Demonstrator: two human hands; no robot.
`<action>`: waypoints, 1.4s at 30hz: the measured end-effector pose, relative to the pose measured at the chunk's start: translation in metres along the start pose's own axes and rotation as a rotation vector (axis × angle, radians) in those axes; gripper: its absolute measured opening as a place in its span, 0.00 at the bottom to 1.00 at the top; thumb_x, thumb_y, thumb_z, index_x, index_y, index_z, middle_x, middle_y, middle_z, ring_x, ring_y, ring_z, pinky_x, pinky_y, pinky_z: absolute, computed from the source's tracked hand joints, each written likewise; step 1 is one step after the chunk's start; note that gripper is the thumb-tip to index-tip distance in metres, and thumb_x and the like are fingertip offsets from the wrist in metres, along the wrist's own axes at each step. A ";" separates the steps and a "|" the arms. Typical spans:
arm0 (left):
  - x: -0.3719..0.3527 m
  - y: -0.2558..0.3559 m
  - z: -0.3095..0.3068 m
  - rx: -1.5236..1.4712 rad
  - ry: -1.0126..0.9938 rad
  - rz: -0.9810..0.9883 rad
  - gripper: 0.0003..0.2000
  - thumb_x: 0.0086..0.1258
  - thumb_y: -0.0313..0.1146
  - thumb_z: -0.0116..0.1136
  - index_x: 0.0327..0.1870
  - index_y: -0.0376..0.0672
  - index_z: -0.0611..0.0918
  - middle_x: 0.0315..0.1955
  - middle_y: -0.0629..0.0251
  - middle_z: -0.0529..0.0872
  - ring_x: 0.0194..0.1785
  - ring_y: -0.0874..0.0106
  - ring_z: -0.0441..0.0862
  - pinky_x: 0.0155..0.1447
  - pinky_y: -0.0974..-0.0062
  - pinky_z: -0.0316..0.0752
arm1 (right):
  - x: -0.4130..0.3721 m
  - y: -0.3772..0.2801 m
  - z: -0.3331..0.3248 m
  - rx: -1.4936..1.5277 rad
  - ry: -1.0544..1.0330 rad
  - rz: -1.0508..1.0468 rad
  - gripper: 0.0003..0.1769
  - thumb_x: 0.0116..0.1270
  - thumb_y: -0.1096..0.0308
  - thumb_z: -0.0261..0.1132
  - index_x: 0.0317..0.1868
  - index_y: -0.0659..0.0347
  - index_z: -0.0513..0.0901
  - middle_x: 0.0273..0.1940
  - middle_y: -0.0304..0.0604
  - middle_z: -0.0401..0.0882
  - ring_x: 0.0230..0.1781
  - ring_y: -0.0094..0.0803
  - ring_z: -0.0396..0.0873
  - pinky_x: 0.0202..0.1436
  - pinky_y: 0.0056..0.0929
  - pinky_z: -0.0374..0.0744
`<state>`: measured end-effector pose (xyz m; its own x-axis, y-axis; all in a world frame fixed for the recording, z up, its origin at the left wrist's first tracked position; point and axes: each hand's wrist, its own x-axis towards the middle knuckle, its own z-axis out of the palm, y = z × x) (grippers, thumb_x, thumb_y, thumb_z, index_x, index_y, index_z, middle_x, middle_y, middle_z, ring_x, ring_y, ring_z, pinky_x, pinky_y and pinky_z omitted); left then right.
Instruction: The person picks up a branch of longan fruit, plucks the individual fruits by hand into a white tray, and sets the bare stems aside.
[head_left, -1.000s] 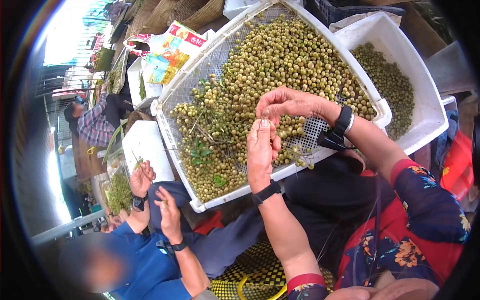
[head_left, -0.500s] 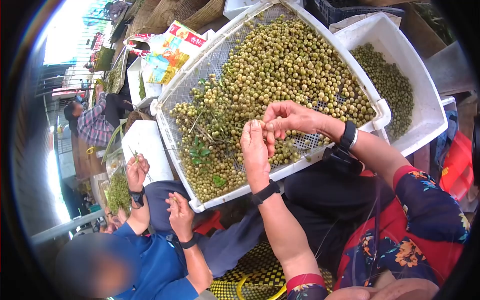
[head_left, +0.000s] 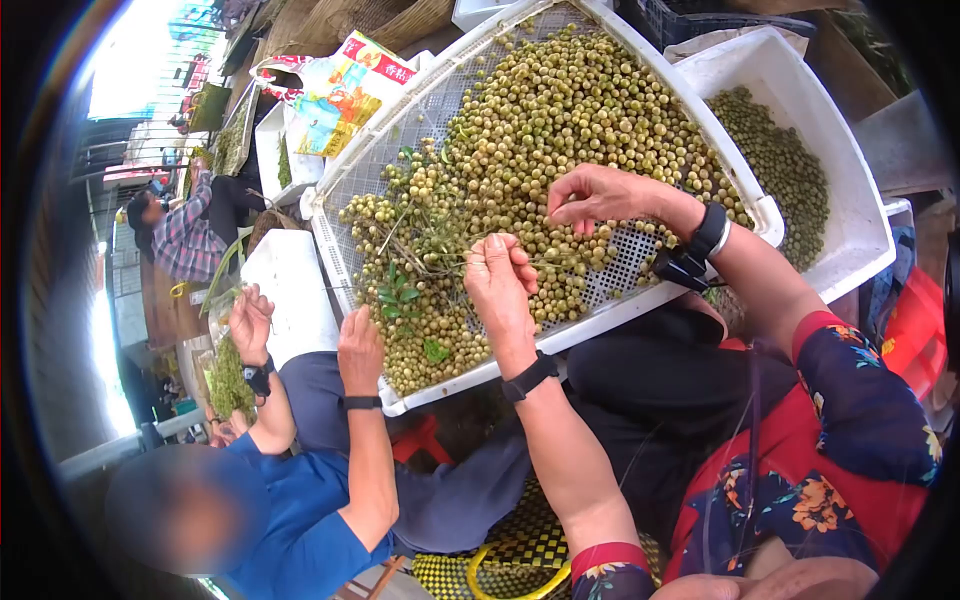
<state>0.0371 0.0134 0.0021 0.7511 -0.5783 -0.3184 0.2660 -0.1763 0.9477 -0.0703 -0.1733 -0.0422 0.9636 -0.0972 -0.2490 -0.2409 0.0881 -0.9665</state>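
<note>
Over the white mesh tray (head_left: 340, 170) heaped with small round yellow-green fruits (head_left: 570, 110), my left hand (head_left: 502, 295) is closed, gripping a thin fruit stem (head_left: 541, 264) that pokes out beside its fingers. To the right and slightly farther away, my right hand (head_left: 612, 197) hovers above the fruits with its fingers curled in toward the thumb. Whatever lies between those fingertips, if anything, is hidden. Left of my left hand, loose twigs (head_left: 405, 250) and green leaves (head_left: 398, 293) lie among the fruits.
A white bin (head_left: 850, 150) of smaller green fruits stands at the right. On the left, a co-worker in a blue shirt (head_left: 300, 520) has both hands near the tray's edge. A colourful bag (head_left: 345, 95) leans behind the tray; another person (head_left: 185, 235) sits farther off.
My hands were together at the fingertips; now my right hand has moved up and right, away from my left. The co-worker's right hand has risen toward the tray edge.
</note>
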 end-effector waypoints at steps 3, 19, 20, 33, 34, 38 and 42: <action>0.000 -0.001 0.000 0.070 -0.031 -0.025 0.12 0.80 0.41 0.50 0.40 0.43 0.78 0.24 0.72 0.78 0.21 0.83 0.73 0.23 0.85 0.68 | -0.001 0.009 -0.004 -0.848 0.293 -0.505 0.19 0.70 0.54 0.66 0.52 0.60 0.83 0.48 0.47 0.81 0.52 0.37 0.77 0.56 0.37 0.74; 0.000 -0.012 0.002 0.286 -0.170 -0.016 0.15 0.82 0.41 0.44 0.44 0.37 0.77 0.37 0.61 0.82 0.36 0.69 0.85 0.39 0.73 0.82 | 0.023 0.007 0.020 -0.085 0.300 -0.331 0.12 0.75 0.64 0.60 0.45 0.66 0.82 0.34 0.31 0.81 0.33 0.17 0.74 0.37 0.23 0.76; -0.002 -0.008 -0.001 0.128 -0.167 -0.029 0.15 0.83 0.42 0.43 0.41 0.38 0.75 0.38 0.59 0.82 0.37 0.64 0.86 0.39 0.71 0.83 | 0.019 0.009 0.020 0.089 0.177 -0.249 0.18 0.78 0.56 0.57 0.49 0.64 0.82 0.38 0.32 0.81 0.37 0.17 0.75 0.39 0.22 0.76; -0.018 0.025 -0.013 -0.128 -0.323 -0.048 0.16 0.82 0.47 0.43 0.37 0.45 0.73 0.34 0.67 0.79 0.34 0.73 0.85 0.29 0.77 0.79 | -0.010 0.021 0.045 0.823 -0.305 -0.081 0.22 0.75 0.54 0.61 0.61 0.59 0.76 0.49 0.35 0.81 0.44 0.19 0.76 0.48 0.21 0.76; -0.018 0.025 -0.013 -0.121 -0.345 -0.047 0.16 0.82 0.47 0.43 0.37 0.44 0.73 0.33 0.67 0.79 0.34 0.73 0.84 0.28 0.78 0.79 | -0.011 0.020 0.046 0.778 -0.330 -0.115 0.23 0.74 0.56 0.63 0.62 0.59 0.75 0.49 0.35 0.81 0.46 0.19 0.76 0.49 0.21 0.76; -0.017 0.023 -0.015 -0.100 -0.344 -0.026 0.16 0.82 0.47 0.43 0.37 0.45 0.73 0.32 0.68 0.78 0.34 0.73 0.84 0.27 0.79 0.77 | -0.009 0.024 0.049 0.666 -0.279 -0.254 0.23 0.70 0.60 0.68 0.61 0.59 0.76 0.47 0.35 0.80 0.46 0.20 0.79 0.50 0.21 0.77; -0.016 0.021 -0.013 -0.039 -0.277 -0.006 0.16 0.82 0.47 0.43 0.38 0.45 0.73 0.32 0.68 0.78 0.34 0.73 0.84 0.27 0.80 0.76 | -0.018 0.013 0.050 0.595 -0.159 -0.176 0.21 0.69 0.62 0.69 0.59 0.59 0.77 0.45 0.35 0.81 0.42 0.21 0.81 0.44 0.22 0.80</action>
<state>0.0383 0.0296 0.0269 0.5570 -0.7742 -0.3007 0.2972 -0.1522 0.9426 -0.0854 -0.1210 -0.0470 0.9993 -0.0165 -0.0335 -0.0159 0.6242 -0.7811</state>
